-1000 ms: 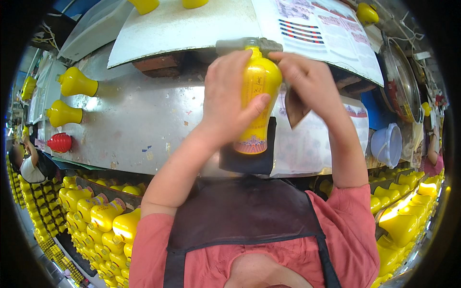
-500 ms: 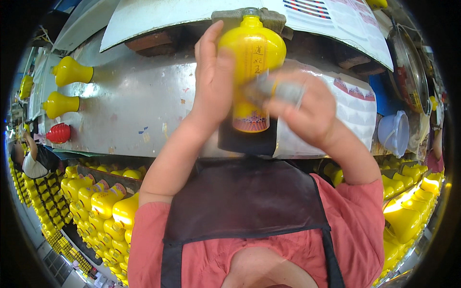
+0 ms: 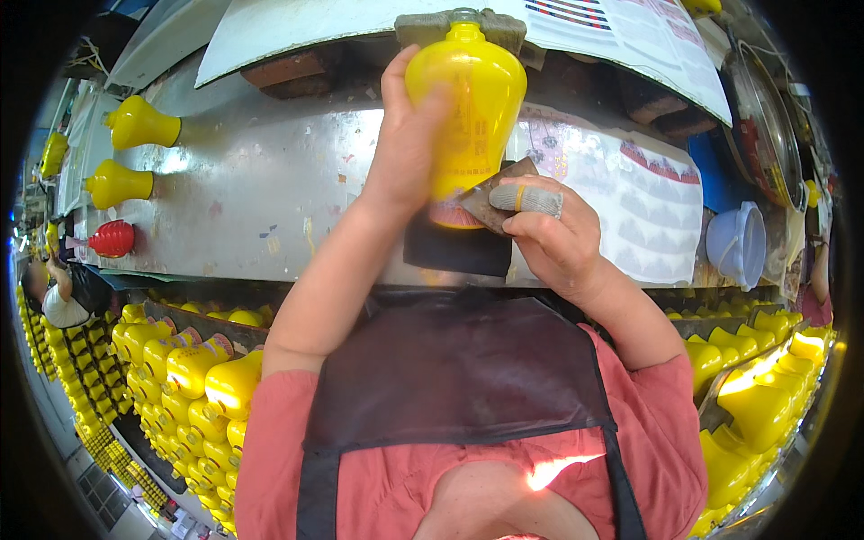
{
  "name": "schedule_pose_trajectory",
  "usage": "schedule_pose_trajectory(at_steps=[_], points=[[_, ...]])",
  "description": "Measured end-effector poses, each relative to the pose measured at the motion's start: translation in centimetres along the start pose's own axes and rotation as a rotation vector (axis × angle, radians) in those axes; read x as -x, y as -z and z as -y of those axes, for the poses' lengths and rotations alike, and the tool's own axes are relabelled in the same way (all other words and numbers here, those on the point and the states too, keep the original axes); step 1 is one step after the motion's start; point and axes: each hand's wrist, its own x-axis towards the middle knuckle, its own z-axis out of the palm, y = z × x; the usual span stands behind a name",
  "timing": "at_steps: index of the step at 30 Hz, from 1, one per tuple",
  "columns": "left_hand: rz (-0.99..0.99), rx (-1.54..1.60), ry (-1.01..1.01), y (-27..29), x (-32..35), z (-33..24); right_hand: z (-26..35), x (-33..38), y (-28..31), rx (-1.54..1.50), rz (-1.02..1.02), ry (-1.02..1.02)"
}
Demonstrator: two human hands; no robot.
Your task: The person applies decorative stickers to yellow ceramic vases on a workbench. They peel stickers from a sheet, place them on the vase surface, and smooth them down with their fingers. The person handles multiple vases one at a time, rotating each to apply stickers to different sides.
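A glossy yellow bottle lies at the middle of the bench, its neck on a grey cloth rest and its base toward me over a black pad. My left hand grips the bottle's left side; its fingers are partly blurred. In my right hand is a dark, flat scraper, its blade against the lower bottle beside the patterned band at the base. A grey knit sleeve with a yellow band covers one right finger.
Label sheets lie to the right of the bottle, beside a white bucket. Two yellow bottles and a red ribbed object stand at left. Racks of yellow bottles flank me. A white board spans the back on bricks.
The bottle has turned, so its large lettering no longer faces up and smaller print shows. My right hand and the scraper have moved down toward the base.
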Motion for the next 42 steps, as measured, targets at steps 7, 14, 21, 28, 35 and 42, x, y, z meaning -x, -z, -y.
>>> schedule_pose_trajectory(at_steps=[7,14,21,28,35,42], points=[[0.013,-0.128,-0.023,-0.3,0.6,-0.6,-1.0,-1.2,2.3,-0.365,-0.007,-0.826],[0.057,-0.821,-0.271,2.8,2.3,1.5,-3.0,-2.0,-1.9,-0.221,0.044,-0.798],[0.138,-0.585,-0.249,4.2,2.6,2.7,-4.2,-0.8,-1.1,-0.318,0.128,-0.801],[0.169,-0.719,-0.276,4.8,2.6,2.6,-3.9,-1.0,-1.3,-0.297,0.076,-0.747],[0.162,-0.566,-0.198,4.6,2.8,2.7,-2.6,-4.0,1.8,-0.678,-0.135,-0.921],[0.099,-0.534,-0.396,3.5,1.0,1.4,-2.5,-10.0,1.6,0.212,-0.213,-0.309]])
